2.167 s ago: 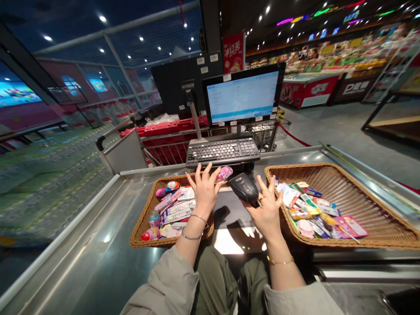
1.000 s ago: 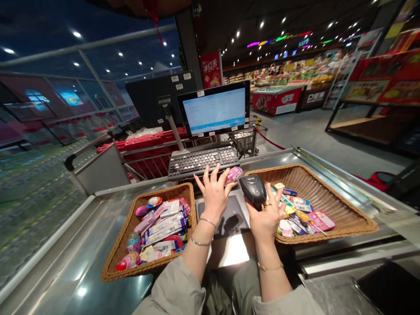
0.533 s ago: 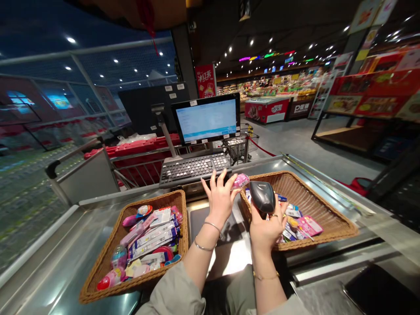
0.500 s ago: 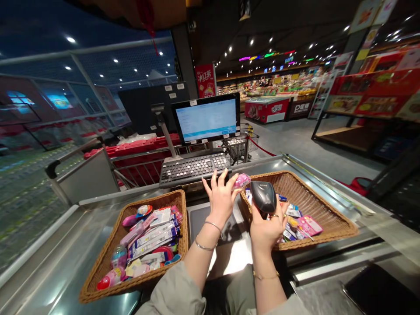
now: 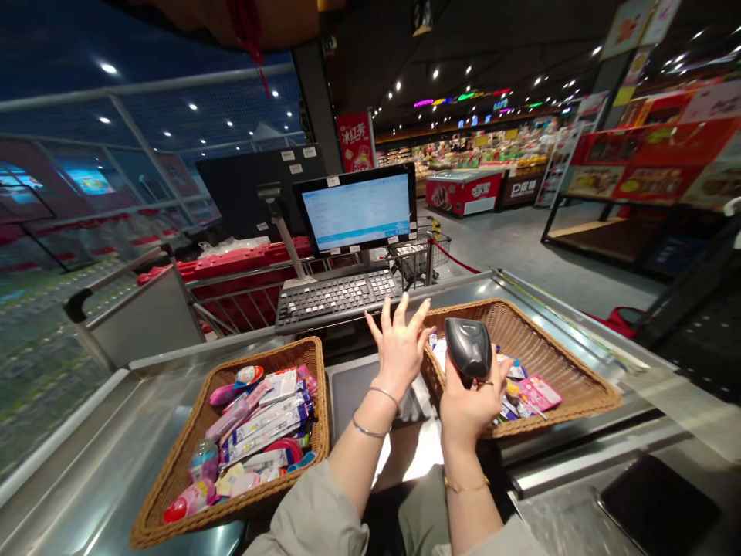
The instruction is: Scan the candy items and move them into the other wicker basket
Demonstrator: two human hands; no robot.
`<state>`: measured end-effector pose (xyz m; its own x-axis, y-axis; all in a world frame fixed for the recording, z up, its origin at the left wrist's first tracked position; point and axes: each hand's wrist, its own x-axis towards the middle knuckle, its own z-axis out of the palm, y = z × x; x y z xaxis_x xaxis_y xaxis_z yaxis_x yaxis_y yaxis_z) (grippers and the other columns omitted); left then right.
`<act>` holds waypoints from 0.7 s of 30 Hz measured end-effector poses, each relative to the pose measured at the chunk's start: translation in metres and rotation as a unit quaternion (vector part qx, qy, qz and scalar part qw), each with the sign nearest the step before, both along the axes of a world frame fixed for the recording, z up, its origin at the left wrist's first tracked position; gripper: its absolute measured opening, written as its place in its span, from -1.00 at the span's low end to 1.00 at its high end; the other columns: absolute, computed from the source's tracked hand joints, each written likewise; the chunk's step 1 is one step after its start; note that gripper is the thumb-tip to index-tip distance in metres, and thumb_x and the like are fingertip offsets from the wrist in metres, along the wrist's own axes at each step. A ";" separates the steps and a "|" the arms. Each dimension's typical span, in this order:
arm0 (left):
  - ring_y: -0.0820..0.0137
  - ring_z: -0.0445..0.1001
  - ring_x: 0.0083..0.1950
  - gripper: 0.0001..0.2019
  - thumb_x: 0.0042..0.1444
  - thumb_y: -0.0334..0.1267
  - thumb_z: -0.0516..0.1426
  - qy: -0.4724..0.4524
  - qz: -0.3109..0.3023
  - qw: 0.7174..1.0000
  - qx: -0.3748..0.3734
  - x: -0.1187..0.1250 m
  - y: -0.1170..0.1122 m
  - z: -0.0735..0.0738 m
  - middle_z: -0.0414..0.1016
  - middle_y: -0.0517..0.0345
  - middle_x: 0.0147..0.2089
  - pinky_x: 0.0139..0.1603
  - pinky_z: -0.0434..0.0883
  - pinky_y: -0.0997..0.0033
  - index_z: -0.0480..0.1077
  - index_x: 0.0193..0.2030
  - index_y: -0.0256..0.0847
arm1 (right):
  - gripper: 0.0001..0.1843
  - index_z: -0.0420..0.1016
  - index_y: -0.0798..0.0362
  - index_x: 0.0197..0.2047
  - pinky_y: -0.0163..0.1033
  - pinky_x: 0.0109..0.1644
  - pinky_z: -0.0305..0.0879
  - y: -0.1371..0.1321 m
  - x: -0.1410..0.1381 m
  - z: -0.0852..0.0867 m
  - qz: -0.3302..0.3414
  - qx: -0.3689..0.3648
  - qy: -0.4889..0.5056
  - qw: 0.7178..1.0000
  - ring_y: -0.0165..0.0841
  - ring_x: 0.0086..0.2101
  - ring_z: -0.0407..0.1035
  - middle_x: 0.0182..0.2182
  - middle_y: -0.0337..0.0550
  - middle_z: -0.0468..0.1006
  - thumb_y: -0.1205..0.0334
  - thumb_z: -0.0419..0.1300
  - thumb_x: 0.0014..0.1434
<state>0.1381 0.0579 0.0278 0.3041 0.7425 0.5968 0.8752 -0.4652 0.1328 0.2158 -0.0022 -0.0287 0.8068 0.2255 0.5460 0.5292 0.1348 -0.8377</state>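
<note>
My right hand [image 5: 472, 405] is wrapped round a black handheld barcode scanner [image 5: 468, 347], its head upright over the right wicker basket [image 5: 570, 367]. My left hand [image 5: 399, 347] has its fingers spread beside that basket's near left edge, with no item showing in it. Inside the right basket lie a pink card pack [image 5: 538, 394] and several small packets, partly hidden behind the scanner and my hand. To the left stands another wicker basket [image 5: 231, 510], filled with long blue-and-white packets [image 5: 266, 432], pink toy-like items and a red-capped pink container [image 5: 188, 502].
A keyboard [image 5: 339, 297] and a lit monitor [image 5: 356, 208] stand behind the metal counter [image 5: 109, 432]. Between the baskets is a grey flat panel [image 5: 350, 390]. A black flat object [image 5: 657, 502] lies at the lower right. Beyond are a shopping cart and store shelves.
The pink item that my left hand pinched is no longer visible, and its fingers have spread. My left hand has shifted slightly right. My right hand still grips the scanner.
</note>
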 end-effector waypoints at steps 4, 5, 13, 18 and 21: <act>-0.03 -0.07 0.53 -0.48 0.31 -0.04 0.09 -0.007 0.029 1.000 -0.004 -0.023 -0.007 -0.004 0.12 0.10 0.49 0.38 -0.13 -0.53 0.19 0.40 0.17 | -0.27 0.38 0.22 0.27 0.40 0.37 -0.02 0.001 -0.006 -0.003 0.030 -0.020 -0.030 0.999 0.18 0.35 0.08 0.21 0.29 0.43 -0.02 0.33 0.13; -0.04 -0.06 0.53 -0.48 0.31 -0.04 0.09 -0.012 0.036 0.999 -0.006 -0.029 -0.009 -0.005 0.13 0.08 0.49 0.38 -0.13 -0.53 0.20 0.39 0.15 | -0.27 0.38 0.20 0.27 0.41 0.37 -0.04 0.001 -0.007 -0.004 0.042 -0.028 -0.038 0.998 0.17 0.36 0.05 0.21 0.28 0.42 -0.02 0.33 0.14; -0.04 -0.04 0.52 -0.49 0.28 -0.04 0.14 -0.028 0.089 0.996 -0.014 -0.085 -0.025 -0.012 0.16 0.01 0.47 0.40 -0.06 -0.46 0.28 0.35 0.03 | -0.36 0.44 0.14 0.22 0.44 0.39 -0.19 0.003 -0.024 -0.014 0.154 -0.073 -0.086 0.981 0.12 0.39 -0.03 0.22 0.25 0.42 -0.01 0.31 0.15; -0.02 -0.06 0.53 -0.49 0.29 -0.04 0.13 -0.034 0.130 0.991 -0.018 -0.119 -0.036 -0.018 0.14 0.01 0.48 0.40 -0.06 -0.45 0.26 0.36 0.03 | -0.61 0.56 0.07 -0.02 0.46 0.37 -0.18 0.002 -0.041 -0.018 0.248 -0.098 -0.131 0.955 0.13 0.40 -0.09 0.29 0.16 0.35 0.01 0.28 0.16; -0.01 -0.05 0.53 -0.49 0.30 -0.05 0.12 -0.042 0.153 0.987 -0.027 -0.136 -0.043 -0.021 0.15 0.00 0.48 0.41 -0.07 -0.44 0.25 0.37 0.02 | -0.66 0.57 0.06 -0.13 0.46 0.35 -0.14 0.001 -0.053 -0.019 0.296 -0.104 -0.152 0.937 0.12 0.41 -0.10 0.28 0.13 0.37 -0.03 0.26 0.17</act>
<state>0.0022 0.0149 0.0068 0.0117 0.8233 0.5675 0.9584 -0.1711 0.2285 0.1627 -0.0008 -0.0476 0.3209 0.7118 0.6248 0.6315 0.3308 -0.7013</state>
